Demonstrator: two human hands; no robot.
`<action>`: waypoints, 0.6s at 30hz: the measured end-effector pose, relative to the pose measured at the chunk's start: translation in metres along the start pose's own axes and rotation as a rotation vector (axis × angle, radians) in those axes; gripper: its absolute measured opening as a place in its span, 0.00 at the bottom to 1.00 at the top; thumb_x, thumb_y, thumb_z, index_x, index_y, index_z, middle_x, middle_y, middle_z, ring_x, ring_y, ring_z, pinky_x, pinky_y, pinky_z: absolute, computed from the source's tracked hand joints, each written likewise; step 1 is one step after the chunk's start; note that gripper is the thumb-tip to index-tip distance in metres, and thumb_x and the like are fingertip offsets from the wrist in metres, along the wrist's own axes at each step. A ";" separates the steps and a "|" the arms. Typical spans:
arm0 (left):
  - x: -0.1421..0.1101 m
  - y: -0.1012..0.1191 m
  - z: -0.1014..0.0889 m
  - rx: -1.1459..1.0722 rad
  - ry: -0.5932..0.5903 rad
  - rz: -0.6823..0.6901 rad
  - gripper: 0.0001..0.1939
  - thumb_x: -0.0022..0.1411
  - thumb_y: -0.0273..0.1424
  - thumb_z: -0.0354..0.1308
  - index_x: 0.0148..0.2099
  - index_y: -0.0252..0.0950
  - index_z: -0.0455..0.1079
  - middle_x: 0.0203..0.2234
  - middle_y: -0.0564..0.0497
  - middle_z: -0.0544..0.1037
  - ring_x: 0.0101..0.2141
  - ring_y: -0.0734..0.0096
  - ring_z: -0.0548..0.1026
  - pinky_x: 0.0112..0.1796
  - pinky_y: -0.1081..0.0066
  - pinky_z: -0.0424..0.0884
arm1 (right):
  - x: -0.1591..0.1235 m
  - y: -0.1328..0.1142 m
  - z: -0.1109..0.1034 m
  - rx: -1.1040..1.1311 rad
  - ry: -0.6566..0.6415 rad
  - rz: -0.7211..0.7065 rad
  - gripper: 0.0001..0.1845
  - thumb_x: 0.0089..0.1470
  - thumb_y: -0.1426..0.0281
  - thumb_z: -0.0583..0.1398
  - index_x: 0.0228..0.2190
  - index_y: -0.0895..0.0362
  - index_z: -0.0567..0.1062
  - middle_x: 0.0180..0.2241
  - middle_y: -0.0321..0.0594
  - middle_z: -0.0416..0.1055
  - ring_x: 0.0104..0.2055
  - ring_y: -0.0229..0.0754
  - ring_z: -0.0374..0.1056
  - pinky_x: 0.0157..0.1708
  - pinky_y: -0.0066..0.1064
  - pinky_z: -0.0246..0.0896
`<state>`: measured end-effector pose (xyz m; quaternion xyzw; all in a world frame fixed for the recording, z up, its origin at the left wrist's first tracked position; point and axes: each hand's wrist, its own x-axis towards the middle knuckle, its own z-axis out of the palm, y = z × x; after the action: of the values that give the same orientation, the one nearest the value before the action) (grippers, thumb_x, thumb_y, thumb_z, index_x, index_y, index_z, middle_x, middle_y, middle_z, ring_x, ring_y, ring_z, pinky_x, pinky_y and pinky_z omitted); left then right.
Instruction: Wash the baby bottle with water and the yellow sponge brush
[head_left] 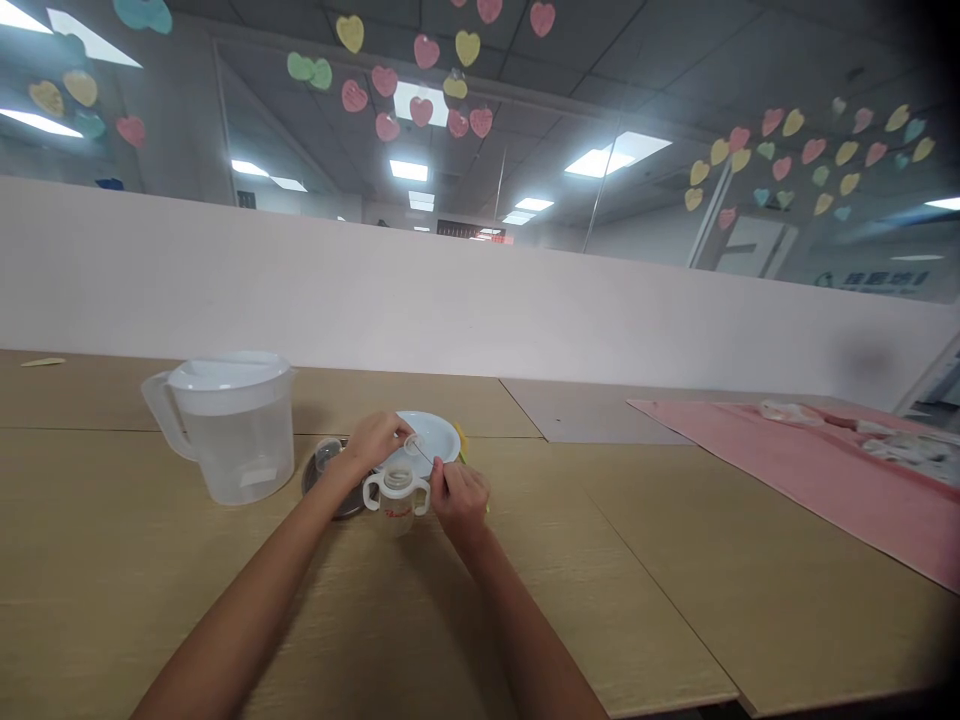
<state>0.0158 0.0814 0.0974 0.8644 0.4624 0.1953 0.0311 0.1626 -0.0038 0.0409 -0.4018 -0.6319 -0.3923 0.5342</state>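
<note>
Head view: left hand (373, 445) and right hand (460, 497) worked close together, low over a light wood tabletop (112, 530), forearms coming in from the bottom of frame. Left grip was closed, fingertips pinching a small clear round plastic piece (411, 445). A thin clear stem (429, 457) ran from that piece toward the right hand. Right grip was curled, nearly closed, right at the stem; couldn't tell if it actually pinched it, too small in frame.

The piece sat above a round white plate (442, 425) and just behind an upright clear plastic cup with two white handles (395, 510), which stood directly under the hands. No sign either hand held it. A yellow item (460, 442) showed at the plate edge, unclear what.

Left of the hands: round dark steel tray (319, 482) carrying a clear dome lid (328, 456). Further left, well apart: large clear plastic jug with a white lid (229, 430). Far right: pink mat (825, 490).

Handling note: fingertip pinch suited a part this small. Working over the plate was sound, since a slip would land there rather than roll away.
</note>
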 end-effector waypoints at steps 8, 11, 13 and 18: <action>0.000 -0.012 0.001 0.085 -0.018 -0.054 0.14 0.56 0.27 0.50 0.39 0.40 0.77 0.34 0.46 0.80 0.35 0.67 0.75 0.31 0.75 0.62 | 0.007 -0.009 -0.010 0.077 0.088 0.016 0.20 0.59 0.75 0.52 0.16 0.56 0.56 0.14 0.28 0.51 0.18 0.31 0.48 0.21 0.27 0.43; 0.000 -0.021 0.003 0.147 -0.013 -0.107 0.15 0.57 0.26 0.49 0.40 0.37 0.77 0.36 0.41 0.79 0.39 0.62 0.75 0.35 0.72 0.64 | 0.008 -0.009 -0.013 0.093 0.150 0.141 0.20 0.60 0.73 0.51 0.16 0.56 0.56 0.15 0.28 0.50 0.18 0.31 0.47 0.21 0.27 0.42; 0.001 -0.027 0.006 0.177 -0.023 -0.131 0.15 0.57 0.25 0.49 0.41 0.36 0.76 0.37 0.40 0.78 0.40 0.61 0.74 0.37 0.70 0.65 | 0.009 -0.006 -0.013 0.120 0.159 0.344 0.21 0.61 0.70 0.49 0.16 0.55 0.55 0.15 0.28 0.49 0.18 0.31 0.46 0.21 0.26 0.42; 0.004 -0.032 0.015 0.186 -0.075 -0.090 0.15 0.56 0.24 0.49 0.39 0.38 0.76 0.36 0.42 0.78 0.40 0.61 0.74 0.39 0.69 0.65 | 0.007 0.007 -0.001 0.241 0.173 0.916 0.22 0.62 0.60 0.45 0.18 0.55 0.54 0.16 0.28 0.48 0.19 0.31 0.46 0.21 0.25 0.43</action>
<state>-0.0019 0.1042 0.0773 0.8486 0.5153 0.1176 -0.0231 0.1689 -0.0012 0.0486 -0.5400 -0.3841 -0.0729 0.7453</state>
